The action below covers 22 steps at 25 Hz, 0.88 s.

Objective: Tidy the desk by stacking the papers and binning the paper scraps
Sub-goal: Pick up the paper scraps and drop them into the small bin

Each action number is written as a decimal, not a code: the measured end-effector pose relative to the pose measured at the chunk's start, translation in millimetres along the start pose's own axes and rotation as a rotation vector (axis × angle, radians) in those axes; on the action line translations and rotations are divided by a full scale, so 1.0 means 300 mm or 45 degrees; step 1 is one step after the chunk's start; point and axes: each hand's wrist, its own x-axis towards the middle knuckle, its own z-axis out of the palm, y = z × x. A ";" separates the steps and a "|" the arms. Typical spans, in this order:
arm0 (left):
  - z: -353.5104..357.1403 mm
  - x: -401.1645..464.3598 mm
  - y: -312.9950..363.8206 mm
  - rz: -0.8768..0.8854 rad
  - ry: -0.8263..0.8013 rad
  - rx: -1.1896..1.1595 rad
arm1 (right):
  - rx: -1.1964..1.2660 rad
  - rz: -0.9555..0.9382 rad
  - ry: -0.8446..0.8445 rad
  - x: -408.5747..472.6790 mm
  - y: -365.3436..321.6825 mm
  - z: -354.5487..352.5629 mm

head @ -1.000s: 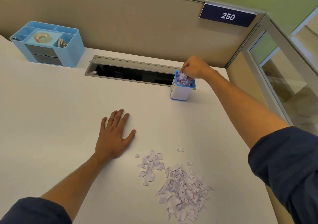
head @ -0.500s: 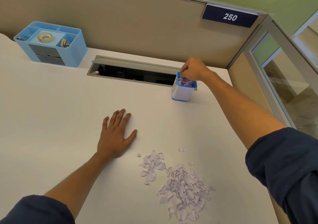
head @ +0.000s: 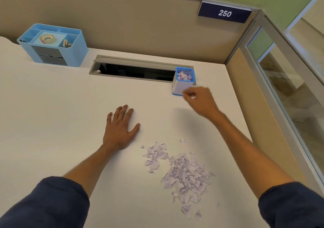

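White desk (head: 52,115) across most of the view, beige partition wall (head: 122,22) along its 12 o'clock edge with a navy "250" sign (head: 224,13) at 1 o'clock. Open cable trough (head: 136,71) recessed in the desk near that wall. Light-blue desk organiser (head: 73,52) at 10 o'clock, tape roll (head: 47,38) on top. Heap of torn paper scraps (head: 184,173) at 5 o'clock, loose on the desk. Left hand (head: 121,129) flat on the desk, palm down, fingers spread, just at 10 o'clock of the heap. Right hand (head: 201,99) blurred, above the desk, fingers pinched together on something small and white. Small blue-rimmed bin (head: 180,87) at 11 o'clock of that hand, upright, scraps inside, beside the trough's right end.
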 end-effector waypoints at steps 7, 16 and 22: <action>0.000 -0.027 0.005 -0.014 -0.039 -0.020 | 0.023 0.332 -0.329 -0.466 0.079 0.187; 0.002 -0.149 0.008 0.031 -0.034 -0.045 | 0.010 0.270 -0.030 -0.775 -0.005 0.183; 0.008 -0.138 0.008 0.034 0.030 -0.047 | -0.109 0.618 0.084 -0.979 0.081 0.230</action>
